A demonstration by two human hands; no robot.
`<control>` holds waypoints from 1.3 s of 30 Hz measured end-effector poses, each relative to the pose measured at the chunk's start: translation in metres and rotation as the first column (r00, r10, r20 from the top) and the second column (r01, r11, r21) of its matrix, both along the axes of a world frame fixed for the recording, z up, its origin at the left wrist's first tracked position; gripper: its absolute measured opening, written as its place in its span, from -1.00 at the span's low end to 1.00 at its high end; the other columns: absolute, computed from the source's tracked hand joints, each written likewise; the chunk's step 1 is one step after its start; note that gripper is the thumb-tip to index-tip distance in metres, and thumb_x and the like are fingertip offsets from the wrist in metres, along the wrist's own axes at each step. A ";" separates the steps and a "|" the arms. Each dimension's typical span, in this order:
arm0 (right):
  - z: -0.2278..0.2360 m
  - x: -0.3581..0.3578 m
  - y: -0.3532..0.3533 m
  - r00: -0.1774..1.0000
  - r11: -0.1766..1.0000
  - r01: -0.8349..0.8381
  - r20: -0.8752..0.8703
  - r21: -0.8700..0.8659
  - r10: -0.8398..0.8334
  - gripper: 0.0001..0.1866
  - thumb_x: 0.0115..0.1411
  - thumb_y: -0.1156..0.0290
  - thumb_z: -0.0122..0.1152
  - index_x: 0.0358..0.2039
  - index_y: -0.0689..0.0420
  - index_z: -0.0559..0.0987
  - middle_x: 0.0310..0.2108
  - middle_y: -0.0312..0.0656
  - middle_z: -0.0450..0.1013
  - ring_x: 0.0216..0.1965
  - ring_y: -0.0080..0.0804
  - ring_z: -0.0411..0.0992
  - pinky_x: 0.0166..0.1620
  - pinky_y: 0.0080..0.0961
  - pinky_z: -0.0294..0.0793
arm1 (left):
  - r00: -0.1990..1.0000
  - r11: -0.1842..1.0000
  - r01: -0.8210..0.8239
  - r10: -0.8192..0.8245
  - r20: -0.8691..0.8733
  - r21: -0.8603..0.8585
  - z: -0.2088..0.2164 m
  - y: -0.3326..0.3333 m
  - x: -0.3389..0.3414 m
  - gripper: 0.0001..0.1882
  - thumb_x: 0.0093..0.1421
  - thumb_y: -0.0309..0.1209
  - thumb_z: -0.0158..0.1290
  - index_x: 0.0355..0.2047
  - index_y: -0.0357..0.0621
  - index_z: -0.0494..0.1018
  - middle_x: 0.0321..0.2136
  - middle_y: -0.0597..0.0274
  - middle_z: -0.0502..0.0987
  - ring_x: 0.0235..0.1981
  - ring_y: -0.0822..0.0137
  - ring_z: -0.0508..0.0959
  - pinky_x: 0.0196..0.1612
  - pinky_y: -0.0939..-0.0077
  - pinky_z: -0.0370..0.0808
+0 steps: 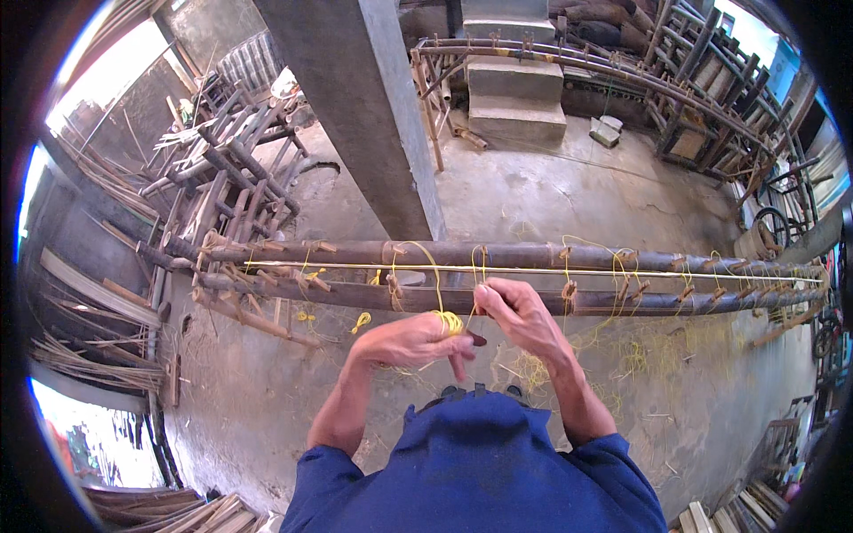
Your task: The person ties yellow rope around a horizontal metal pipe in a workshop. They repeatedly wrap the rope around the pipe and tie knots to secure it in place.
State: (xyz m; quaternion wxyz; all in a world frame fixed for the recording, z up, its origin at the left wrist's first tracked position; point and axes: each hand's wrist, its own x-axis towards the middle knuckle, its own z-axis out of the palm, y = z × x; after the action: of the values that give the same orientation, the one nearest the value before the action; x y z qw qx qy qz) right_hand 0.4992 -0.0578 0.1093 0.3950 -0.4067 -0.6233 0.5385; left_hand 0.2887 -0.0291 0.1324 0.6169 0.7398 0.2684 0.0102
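From where I stand, the left hand (404,342) carries a hank of yellow cord (448,322) by its thumb side, just on the near side of two long bamboo poles. Its lower fingers are blurred and seem stretched out; I can't tell how firmly they close. The right hand (520,318), just beside it, has thumb and forefinger pinched together on a thin strand, in front of the near pole (613,302).

The hank looks the weak spot to me: should that left grip loosen, its turns could slide off and tangle. A loop might also snag on the wooden pegs (569,290), and a hard tug could fray the strand or pull it from the pinch.

The far pole (524,255) is dark, round and smooth between its ringed nodes; the pegs are stubby and rough-cut. A slim pale rod (586,270) runs lengthwise between the poles, with fine cord looped around in places. Wispy yellow strands (634,360) litter the scuffed concrete floor (240,391) to the right.
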 end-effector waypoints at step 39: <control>0.003 0.008 0.007 0.896 0.812 -0.293 0.441 0.505 0.050 -0.83 0.10 0.46 0.20 -0.29 0.24 0.54 -0.42 -0.09 0.50 -0.30 -0.14 0.49 -0.22 -0.29 0.47 | 0.965 0.910 0.114 -0.007 0.262 -0.398 -0.029 0.006 0.007 -0.46 0.38 -0.10 -0.17 -0.48 -0.29 0.58 -0.61 0.23 0.60 -0.18 0.25 0.58 -0.07 0.36 0.47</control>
State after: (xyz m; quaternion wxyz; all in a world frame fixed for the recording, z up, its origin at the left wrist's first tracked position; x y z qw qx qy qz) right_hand 0.5071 -0.0507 0.1123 0.3063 -0.3167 -0.8563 0.2694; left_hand 0.2953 -0.0232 0.1036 0.7875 0.5945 0.1600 0.0293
